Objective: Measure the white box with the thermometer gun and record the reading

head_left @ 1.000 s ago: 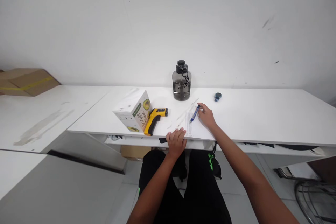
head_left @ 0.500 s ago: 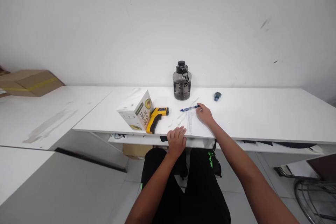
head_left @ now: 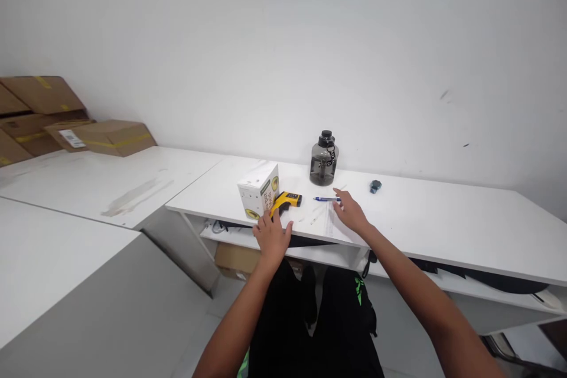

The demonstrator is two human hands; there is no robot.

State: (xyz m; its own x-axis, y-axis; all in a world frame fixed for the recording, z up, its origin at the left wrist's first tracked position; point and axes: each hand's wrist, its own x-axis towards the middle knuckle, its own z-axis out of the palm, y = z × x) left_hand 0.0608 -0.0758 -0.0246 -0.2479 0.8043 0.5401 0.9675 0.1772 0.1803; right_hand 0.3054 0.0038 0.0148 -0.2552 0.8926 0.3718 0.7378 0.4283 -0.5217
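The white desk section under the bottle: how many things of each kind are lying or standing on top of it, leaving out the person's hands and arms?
Printed box: 1
Yellow gun-shaped device: 1
Bottle: 1
Blue pen: 1
Printed sheet of paper: 1
Small dark-blue item, perhaps a watch: 1
Total: 6

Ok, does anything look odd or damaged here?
Yes: grey smears streak the white table at left, and small dark scuffs mark the wall at right, standing out on pale surfaces.
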